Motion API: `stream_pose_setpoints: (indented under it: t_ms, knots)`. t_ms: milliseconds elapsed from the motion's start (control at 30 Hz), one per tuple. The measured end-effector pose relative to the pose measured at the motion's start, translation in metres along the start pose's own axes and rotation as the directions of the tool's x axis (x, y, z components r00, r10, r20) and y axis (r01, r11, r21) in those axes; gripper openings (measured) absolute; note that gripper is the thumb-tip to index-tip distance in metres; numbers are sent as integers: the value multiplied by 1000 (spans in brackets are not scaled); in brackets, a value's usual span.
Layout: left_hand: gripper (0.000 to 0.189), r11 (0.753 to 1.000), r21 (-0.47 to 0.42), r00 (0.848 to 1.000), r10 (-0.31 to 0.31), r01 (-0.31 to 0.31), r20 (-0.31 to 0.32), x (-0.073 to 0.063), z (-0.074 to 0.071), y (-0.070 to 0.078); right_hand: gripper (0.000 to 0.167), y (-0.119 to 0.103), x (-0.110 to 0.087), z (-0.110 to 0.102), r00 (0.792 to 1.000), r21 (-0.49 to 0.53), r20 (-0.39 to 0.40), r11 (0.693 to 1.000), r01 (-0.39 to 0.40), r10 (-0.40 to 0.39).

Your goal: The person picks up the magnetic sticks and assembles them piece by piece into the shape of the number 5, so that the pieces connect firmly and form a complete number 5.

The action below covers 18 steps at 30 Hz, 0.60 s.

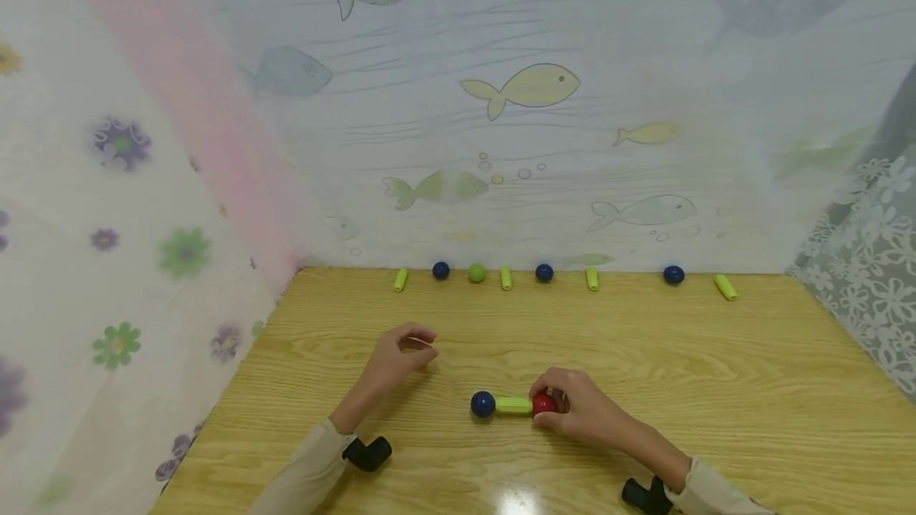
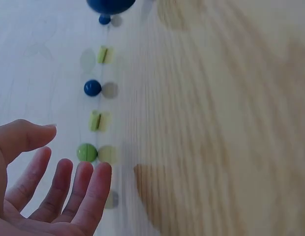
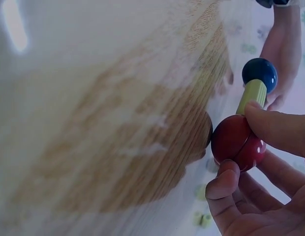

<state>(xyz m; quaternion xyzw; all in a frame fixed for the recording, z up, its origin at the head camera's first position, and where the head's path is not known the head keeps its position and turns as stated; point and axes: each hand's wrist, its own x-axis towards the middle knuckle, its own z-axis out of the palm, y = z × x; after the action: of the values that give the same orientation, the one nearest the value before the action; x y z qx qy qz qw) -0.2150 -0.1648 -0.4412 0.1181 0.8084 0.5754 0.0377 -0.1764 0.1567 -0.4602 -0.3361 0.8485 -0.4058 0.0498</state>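
My right hand (image 1: pixel 583 410) pinches a red ball (image 3: pixel 237 142) between thumb and fingers. The ball is joined to one end of a ribbed yellow-green stick (image 1: pixel 513 406), and a dark blue ball (image 1: pixel 483 404) caps the stick's other end. The joined piece lies level, close over the wooden table, with the blue ball to the left. My left hand (image 1: pixel 402 354) hovers to the upper left of that piece, thumb and fingers apart and relaxed. Nothing lies in its grasp in the left wrist view.
Along the table's (image 1: pixel 343 316) back edge stand loose parts in a row: several yellow-green sticks (image 1: pixel 592 279), several dark blue balls (image 1: pixel 673 275) and a green ball (image 1: pixel 477 272). Behind them hangs a fish-patterned curtain (image 1: pixel 529 205). A flower-patterned cloth (image 1: pixel 118 276) borders the left side.
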Motion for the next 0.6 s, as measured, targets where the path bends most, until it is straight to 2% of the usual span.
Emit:
stream_pose_setpoints:
  t_ms: [133, 233, 467, 600]
  knots:
    - [30, 997, -68, 997, -38, 33, -68, 14, -9, -19, 23, 1, 0, 0, 1000, 3, -1, 1000, -2, 2]
    - [30, 992, -113, 992, -63, 51, -109, 25, -16, -26, 23, 2, 0, 1, 1000, 0, -1, 1000, -1, 1]
    - [31, 995, -72, 980, -74, 62, -186, 49, -33, -34, 23, 2, 0, 1, 1000, -7, -2, 1000, -1, 1]
    - [30, 994, -72, 963, -96, 81, -250, 65, -44, -38, 23, 1, 0, -1, 1000, -6, 5, 1000, -4, 4]
